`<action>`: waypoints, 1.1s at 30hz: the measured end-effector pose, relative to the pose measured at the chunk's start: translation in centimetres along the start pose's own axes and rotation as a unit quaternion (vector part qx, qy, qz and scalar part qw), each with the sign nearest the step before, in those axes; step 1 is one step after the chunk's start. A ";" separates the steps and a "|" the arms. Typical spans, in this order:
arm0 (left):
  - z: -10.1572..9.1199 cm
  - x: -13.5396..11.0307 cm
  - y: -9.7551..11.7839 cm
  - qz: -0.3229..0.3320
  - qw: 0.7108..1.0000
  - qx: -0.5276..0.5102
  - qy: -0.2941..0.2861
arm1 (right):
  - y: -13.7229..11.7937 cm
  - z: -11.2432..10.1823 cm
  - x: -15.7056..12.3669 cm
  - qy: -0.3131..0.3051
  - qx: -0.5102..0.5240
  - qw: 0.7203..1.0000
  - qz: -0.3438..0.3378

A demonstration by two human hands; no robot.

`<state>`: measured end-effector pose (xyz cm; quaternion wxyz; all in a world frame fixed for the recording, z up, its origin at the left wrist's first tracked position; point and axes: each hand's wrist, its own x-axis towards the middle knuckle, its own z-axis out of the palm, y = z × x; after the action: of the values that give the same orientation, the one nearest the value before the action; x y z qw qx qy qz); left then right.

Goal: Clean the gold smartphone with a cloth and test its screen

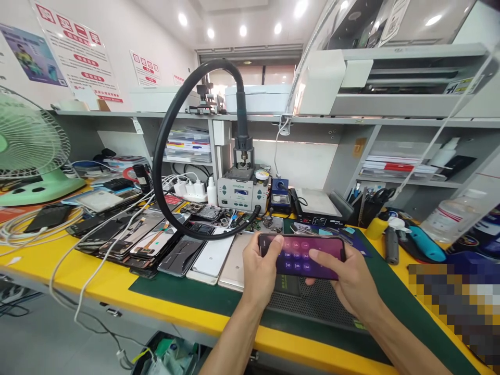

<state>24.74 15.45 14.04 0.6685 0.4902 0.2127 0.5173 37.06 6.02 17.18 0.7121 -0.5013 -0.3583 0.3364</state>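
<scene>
Left hand (261, 265) and right hand (353, 276) hold a lit phone (301, 262) sideways, right thumb (323, 260) over its keypad (297, 255), with other phones (213, 255) left of both hands.

Before you, a yellow-topped bench (105, 281) runs beneath grey shelving (349, 148), with a grey floor (66, 338) below at your left. A white wall (117, 26) on that side carries posters (80, 54) in red lettering, while round lights (242, 30) shine from the pale ceiling (222, 18) above a framed opening (275, 74) at the back.
</scene>
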 end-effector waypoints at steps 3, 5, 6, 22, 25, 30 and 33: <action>0.0 0.1 -0.1 -0.005 1.000 0.000 0.017 | 0.1 0.0 0.0 -0.005 0.003 1.000 -0.003; 0.1 0.2 0.0 -0.005 1.000 -0.004 0.028 | 0.1 0.0 0.1 -0.006 0.005 1.000 0.001; 0.1 0.1 0.1 -0.007 1.000 -0.014 0.026 | 0.0 0.0 0.1 -0.007 0.006 1.000 0.005; 0.1 -0.2 0.2 0.026 0.998 -0.048 -0.013 | -0.2 -0.1 -0.1 0.010 0.025 0.999 0.031; -0.1 -0.2 0.0 0.031 0.999 -0.041 0.000 | -0.4 0.1 -0.2 0.012 0.023 0.999 0.032; -0.3 -0.1 -0.1 0.032 0.999 -0.037 0.017 | -0.5 0.5 -0.3 0.007 0.020 0.999 0.036; -0.2 -0.2 0.2 0.039 0.998 -0.041 0.005 | -0.4 0.3 -0.2 0.007 0.021 0.999 0.040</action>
<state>24.38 15.39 14.09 0.6663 0.4679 0.1754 0.5534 36.74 5.91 17.63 0.7108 -0.5024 -0.3265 0.3684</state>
